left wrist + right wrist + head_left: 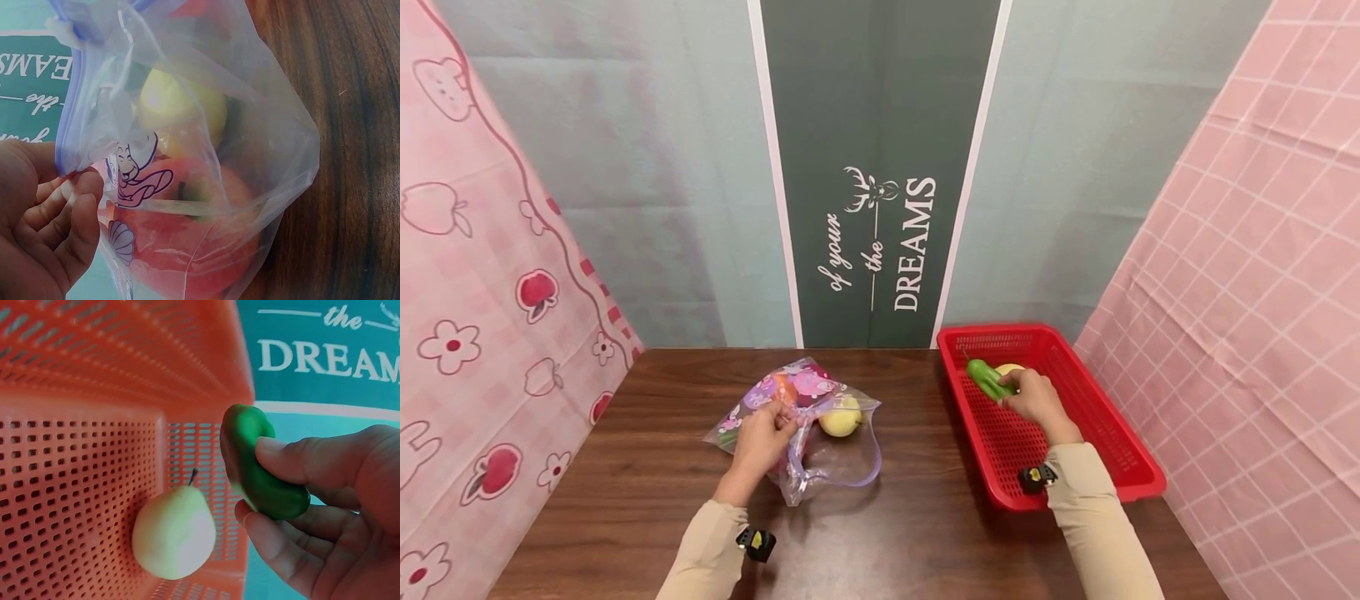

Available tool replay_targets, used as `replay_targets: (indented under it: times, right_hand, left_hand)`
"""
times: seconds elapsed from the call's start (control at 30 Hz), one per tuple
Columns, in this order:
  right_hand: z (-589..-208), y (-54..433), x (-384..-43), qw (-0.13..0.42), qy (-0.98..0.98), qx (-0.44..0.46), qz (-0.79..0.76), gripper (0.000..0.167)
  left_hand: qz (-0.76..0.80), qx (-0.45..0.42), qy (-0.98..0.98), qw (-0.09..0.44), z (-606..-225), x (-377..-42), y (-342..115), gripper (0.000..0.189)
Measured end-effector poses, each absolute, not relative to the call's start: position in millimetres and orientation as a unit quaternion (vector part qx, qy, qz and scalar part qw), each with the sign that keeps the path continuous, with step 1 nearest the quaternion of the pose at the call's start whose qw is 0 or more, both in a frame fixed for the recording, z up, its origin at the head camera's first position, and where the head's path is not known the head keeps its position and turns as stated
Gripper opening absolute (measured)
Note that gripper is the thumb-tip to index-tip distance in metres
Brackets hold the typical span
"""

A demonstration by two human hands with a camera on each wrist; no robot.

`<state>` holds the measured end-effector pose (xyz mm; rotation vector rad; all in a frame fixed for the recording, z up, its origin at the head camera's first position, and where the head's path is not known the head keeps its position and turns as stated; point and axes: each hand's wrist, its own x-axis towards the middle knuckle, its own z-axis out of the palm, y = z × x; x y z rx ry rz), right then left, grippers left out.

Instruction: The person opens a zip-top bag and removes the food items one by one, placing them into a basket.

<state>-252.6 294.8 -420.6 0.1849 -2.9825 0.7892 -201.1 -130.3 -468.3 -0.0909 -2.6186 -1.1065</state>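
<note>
My left hand (pixel 760 442) pinches the purple-edged rim of a clear, cartoon-printed zip bag (pixel 850 462), holding its mouth up. Inside the bag a yellow pear (pixel 841 419) lies close to the opening. The left wrist view shows a red apple (pixel 187 244) through the plastic, below a yellow fruit (pixel 181 103). Over the red basket (pixel 1101 408), my right hand (pixel 1036 402) grips a green pepper (pixel 253 465) between thumb and fingers. A pale pear (pixel 175 534) sits in the basket, partly hidden by the pepper and hand in the head view.
The bag and basket stand apart on a brown wooden table (pixel 917 500). Behind them hangs a grey-green cloth with white lettering (pixel 917 246). Pink cloths flank the table on both sides. Each wrist wears a small black camera.
</note>
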Motion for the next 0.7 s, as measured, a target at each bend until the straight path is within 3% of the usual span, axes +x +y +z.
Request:
replay_targets:
  times: [0.47, 0.7]
  right_hand:
    - [-447, 293, -273, 0.01, -0.961, 0.04, 0.275, 0.032]
    - [-458, 301, -277, -0.031, -0.958, 0.033, 0.282, 0.031]
  left_hand:
    - [-0.386, -0.025, -0.911, 0.144, -469, -202, -131, 0.015]
    - [-0.382, -0.032, -0.911, 0.15, -469, -202, -130, 0.015]
